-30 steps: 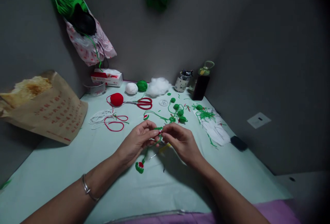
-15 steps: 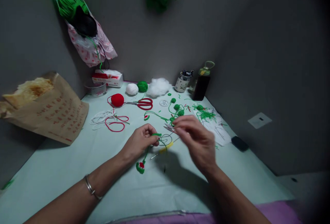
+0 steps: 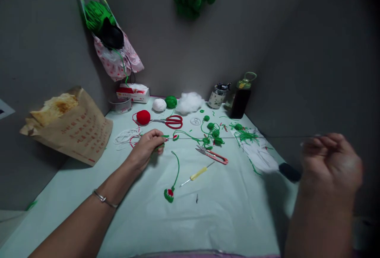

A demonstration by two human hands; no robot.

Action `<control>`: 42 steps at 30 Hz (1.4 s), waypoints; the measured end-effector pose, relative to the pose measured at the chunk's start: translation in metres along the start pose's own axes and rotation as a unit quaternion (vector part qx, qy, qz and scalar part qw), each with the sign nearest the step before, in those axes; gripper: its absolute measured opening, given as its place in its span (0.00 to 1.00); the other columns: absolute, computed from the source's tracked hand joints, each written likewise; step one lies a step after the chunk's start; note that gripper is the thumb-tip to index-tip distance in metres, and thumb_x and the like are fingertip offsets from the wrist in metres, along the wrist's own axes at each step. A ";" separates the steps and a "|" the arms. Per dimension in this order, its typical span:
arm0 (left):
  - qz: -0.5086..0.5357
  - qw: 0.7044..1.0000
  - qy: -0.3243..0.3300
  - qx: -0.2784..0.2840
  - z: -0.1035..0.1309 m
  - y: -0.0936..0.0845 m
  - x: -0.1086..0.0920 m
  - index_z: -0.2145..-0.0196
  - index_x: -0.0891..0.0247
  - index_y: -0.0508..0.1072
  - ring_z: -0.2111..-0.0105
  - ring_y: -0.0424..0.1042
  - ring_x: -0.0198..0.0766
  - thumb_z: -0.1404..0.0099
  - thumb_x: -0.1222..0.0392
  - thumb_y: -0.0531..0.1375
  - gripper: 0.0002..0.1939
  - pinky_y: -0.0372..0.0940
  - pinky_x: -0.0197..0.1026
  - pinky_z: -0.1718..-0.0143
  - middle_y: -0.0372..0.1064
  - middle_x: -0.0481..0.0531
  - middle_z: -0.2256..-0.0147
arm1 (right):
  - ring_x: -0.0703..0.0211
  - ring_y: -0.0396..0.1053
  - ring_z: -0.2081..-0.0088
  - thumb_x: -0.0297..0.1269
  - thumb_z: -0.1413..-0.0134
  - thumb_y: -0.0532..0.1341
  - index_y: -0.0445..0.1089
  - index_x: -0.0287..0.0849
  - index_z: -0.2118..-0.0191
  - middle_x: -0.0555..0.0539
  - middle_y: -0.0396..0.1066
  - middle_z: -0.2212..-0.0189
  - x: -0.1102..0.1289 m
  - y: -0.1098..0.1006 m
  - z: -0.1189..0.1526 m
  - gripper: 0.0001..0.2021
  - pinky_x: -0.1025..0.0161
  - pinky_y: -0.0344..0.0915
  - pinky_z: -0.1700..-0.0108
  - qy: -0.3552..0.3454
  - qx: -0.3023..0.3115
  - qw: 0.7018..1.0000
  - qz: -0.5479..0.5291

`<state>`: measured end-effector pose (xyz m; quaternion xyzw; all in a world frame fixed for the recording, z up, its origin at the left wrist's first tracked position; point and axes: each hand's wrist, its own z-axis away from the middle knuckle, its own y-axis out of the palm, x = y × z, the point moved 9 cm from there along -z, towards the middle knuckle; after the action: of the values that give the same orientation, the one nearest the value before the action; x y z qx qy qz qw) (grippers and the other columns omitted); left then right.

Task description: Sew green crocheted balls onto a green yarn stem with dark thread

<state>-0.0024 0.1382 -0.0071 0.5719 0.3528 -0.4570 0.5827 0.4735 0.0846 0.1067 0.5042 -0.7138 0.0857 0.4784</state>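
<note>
My left hand [image 3: 146, 149] is closed in a pinch on a small green crochet piece [image 3: 166, 137], most of it hidden by the fingers. A thin dark thread [image 3: 243, 137] runs taut from that piece to my right hand [image 3: 331, 163], whose fingers are closed on its far end; whether a needle is there I cannot tell. Below the thread lie orange thread snips [image 3: 219, 157] and a yellow-handled crochet hook [image 3: 198, 173]. A green, red and white crocheted watermelon slice [image 3: 169, 195] with a green cord rests nearer me.
Red-handled scissors [image 3: 173, 122], a red yarn ball [image 3: 143, 117] and white stuffing [image 3: 190, 103] lie farther back. Several green crocheted balls [image 3: 215, 133] sit right of centre. A paper bag with bread [image 3: 74, 135] stands left, a dark bottle [image 3: 241, 101] back right.
My right hand has swung far out to the right, drawing the thread straight. My left hand has moved away from me with the green piece. The snips and hook are now uncovered.
</note>
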 end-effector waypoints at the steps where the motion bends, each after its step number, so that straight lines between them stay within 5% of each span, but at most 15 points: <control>1: -0.008 1.000 0.006 -0.015 -0.002 -0.006 -0.002 0.72 0.64 0.66 0.85 0.59 0.26 0.51 0.64 0.68 0.13 0.54 0.30 0.83 0.63 0.41 0.82 | 0.69 0.48 0.85 0.37 0.54 0.69 0.63 0.49 0.84 0.55 0.51 0.85 -0.001 -0.011 -0.002 0.16 0.60 0.40 0.83 -0.006 -0.011 1.000 0.004; 4: -0.034 0.998 0.018 -0.042 -0.007 -0.015 -0.004 0.73 0.64 0.66 0.85 0.60 0.27 0.51 0.65 0.69 0.13 0.54 0.30 0.84 0.62 0.40 0.83 | 0.64 0.57 0.83 0.38 0.51 0.67 0.67 0.52 0.83 0.51 0.59 0.84 0.002 -0.032 0.000 0.13 0.58 0.44 0.82 -0.029 -0.048 0.998 0.015; 7: -0.041 0.997 0.034 -0.057 -0.006 -0.017 -0.004 0.72 0.64 0.67 0.84 0.64 0.28 0.49 0.66 0.68 0.12 0.59 0.30 0.81 0.64 0.41 0.83 | 0.62 0.61 0.80 0.38 0.51 0.68 0.69 0.52 0.81 0.50 0.65 0.81 0.007 -0.027 0.008 0.11 0.57 0.51 0.80 -0.040 -0.069 0.997 0.010; 12: 0.087 0.995 -0.041 0.035 0.002 0.010 0.015 0.66 0.66 0.71 0.75 0.70 0.29 0.43 0.68 0.67 0.09 0.70 0.31 0.70 0.71 0.47 0.71 | 0.69 0.67 0.74 0.25 0.49 0.64 0.72 0.46 0.72 0.53 0.68 0.73 -0.004 0.055 0.046 0.08 0.66 0.62 0.72 0.026 0.013 0.999 -0.024; 17: 0.148 0.977 -0.110 0.109 0.017 0.040 0.027 0.67 0.67 0.72 0.74 0.69 0.28 0.41 0.67 0.67 0.06 0.69 0.30 0.72 0.70 0.50 0.69 | 0.68 0.68 0.75 0.31 0.46 0.66 0.74 0.43 0.65 0.52 0.70 0.73 -0.019 0.144 0.115 0.02 0.68 0.65 0.73 0.090 0.177 0.980 0.019; 20: 0.107 0.982 -0.105 0.115 0.023 0.049 0.029 0.65 0.65 0.72 0.74 0.70 0.29 0.39 0.63 0.67 0.07 0.70 0.32 0.70 0.71 0.48 0.69 | 0.68 0.63 0.80 0.35 0.44 0.65 0.75 0.43 0.64 0.53 0.68 0.76 -0.023 0.171 0.154 0.03 0.68 0.62 0.78 0.112 0.280 0.950 0.084; 28: 0.011 0.997 -0.026 0.076 0.029 0.053 0.020 0.65 0.64 0.73 0.72 0.73 0.31 0.43 0.62 0.69 0.10 0.70 0.35 0.64 0.69 0.45 0.70 | 0.67 0.63 0.76 0.32 0.42 0.63 0.76 0.41 0.66 0.51 0.71 0.75 -0.023 0.198 0.198 0.05 0.68 0.58 0.75 0.036 0.419 0.883 0.209; 42: -0.045 0.996 0.023 0.077 0.029 0.052 0.017 0.65 0.62 0.71 0.71 0.74 0.32 0.41 0.61 0.68 0.09 0.69 0.36 0.65 0.68 0.44 0.71 | 0.68 0.59 0.78 0.30 0.43 0.61 0.74 0.39 0.68 0.53 0.66 0.80 -0.027 0.203 0.206 0.05 0.68 0.55 0.76 0.044 0.456 0.851 0.256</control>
<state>0.0483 0.1037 -0.0023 0.6088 0.3556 -0.4954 0.5074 0.1893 0.0741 0.0505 0.4612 -0.6761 0.5433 0.1870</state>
